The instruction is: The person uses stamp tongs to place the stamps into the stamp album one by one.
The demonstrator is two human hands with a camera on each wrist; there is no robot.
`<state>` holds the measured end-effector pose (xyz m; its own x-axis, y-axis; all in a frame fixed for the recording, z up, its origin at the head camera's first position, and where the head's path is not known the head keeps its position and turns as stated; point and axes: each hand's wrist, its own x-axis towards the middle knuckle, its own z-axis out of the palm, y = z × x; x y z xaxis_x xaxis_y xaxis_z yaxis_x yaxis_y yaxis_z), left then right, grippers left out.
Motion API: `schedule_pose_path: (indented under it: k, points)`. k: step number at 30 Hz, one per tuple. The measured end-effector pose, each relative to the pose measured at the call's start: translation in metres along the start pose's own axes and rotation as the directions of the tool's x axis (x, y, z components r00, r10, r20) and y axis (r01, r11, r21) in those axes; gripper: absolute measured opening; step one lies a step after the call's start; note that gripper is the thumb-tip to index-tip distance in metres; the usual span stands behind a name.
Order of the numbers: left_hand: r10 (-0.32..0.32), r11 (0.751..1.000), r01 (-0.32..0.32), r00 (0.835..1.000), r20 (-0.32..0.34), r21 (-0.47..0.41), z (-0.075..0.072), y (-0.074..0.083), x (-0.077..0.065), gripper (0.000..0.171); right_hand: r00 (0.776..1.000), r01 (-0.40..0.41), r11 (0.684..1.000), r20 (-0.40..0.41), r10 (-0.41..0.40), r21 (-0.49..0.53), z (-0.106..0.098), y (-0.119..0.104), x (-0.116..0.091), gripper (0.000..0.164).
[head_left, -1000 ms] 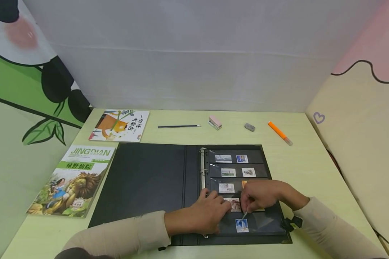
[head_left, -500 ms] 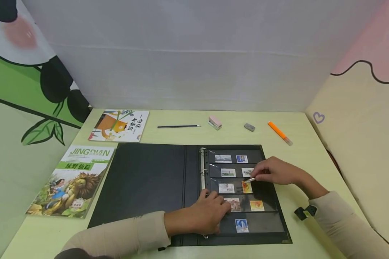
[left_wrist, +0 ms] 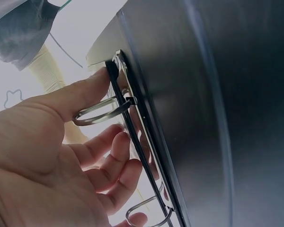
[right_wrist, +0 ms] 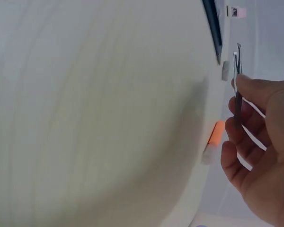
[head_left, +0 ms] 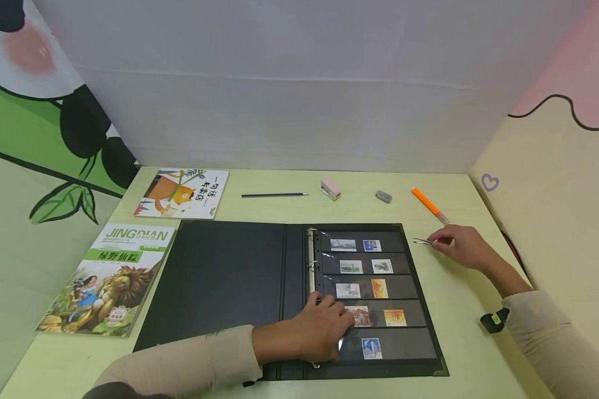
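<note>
An open black stamp album [head_left: 229, 271] lies on the table, with ring binding [head_left: 311, 260] along its spine. Its right side bears a black pocket page [head_left: 409, 344] with several small stamps in rows; a blue stamp [head_left: 371, 348] sits in the lowest row. My left hand [head_left: 315, 328] rests on the page's lower left, beside the rings. In the left wrist view its thumb touches the page's dark edge near a metal ring [left_wrist: 102, 116]. To the right of the album, over the table, my right hand [head_left: 461, 245] pinches metal tweezers [right_wrist: 238, 85], tips slightly apart with no stamp visible between them.
Along the back lie a dark pencil [head_left: 274, 194], a pink stapler [head_left: 330, 189], a grey eraser [head_left: 384, 196] and an orange marker [head_left: 427, 204]. Two picture books, one with a bear [head_left: 182, 194] and one with a lion [head_left: 112, 280], lie at left. White cloth walls surround the table.
My right hand has moved from the lowest row up past the orange stamp, then off the album to the right, still holding the tweezers. My left hand has stayed put.
</note>
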<state>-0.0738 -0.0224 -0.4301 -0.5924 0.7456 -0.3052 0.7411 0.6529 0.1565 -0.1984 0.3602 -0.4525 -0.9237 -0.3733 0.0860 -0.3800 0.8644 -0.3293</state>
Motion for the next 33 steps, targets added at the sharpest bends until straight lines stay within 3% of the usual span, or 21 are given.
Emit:
schedule_pose_path:
  k: [9, 18, 24, 29, 33]
  points:
    - [0.006, 1.000, -0.006, 1.000, -0.003, 0.018, 0.003, 0.001, 0.001, 0.062, 0.990, -0.121, 0.992, 0.074, 0.122, -0.020, 0.007, 0.016, -0.006, 0.018]
    - [0.008, 0.999, -0.008, 1.000, 0.008, 0.032, 0.001, 0.002, 0.001, 0.060, 0.990, -0.116, 0.993, 0.075, 0.118, -0.028, 0.009, 0.019, -0.007, 0.020]
    - [0.046, 0.999, -0.046, 0.999, -0.001, 0.003, -0.001, 0.000, 0.001, 0.059, 0.986, -0.110, 0.993, 0.119, 0.114, -0.039, 0.001, 0.016, -0.006, 0.021]
    - [0.079, 0.996, -0.082, 0.994, -0.077, -0.040, -0.014, -0.015, 0.004, 0.055, 0.991, -0.065, 0.998, 0.115, 0.068, -0.027, -0.016, -0.001, 0.001, 0.025]
    - [0.080, 0.996, -0.072, 0.979, -0.187, 0.050, -0.030, -0.040, 0.011, 0.058, 0.997, -0.001, 0.998, 0.079, 0.006, -0.056, -0.028, -0.021, 0.011, 0.030]
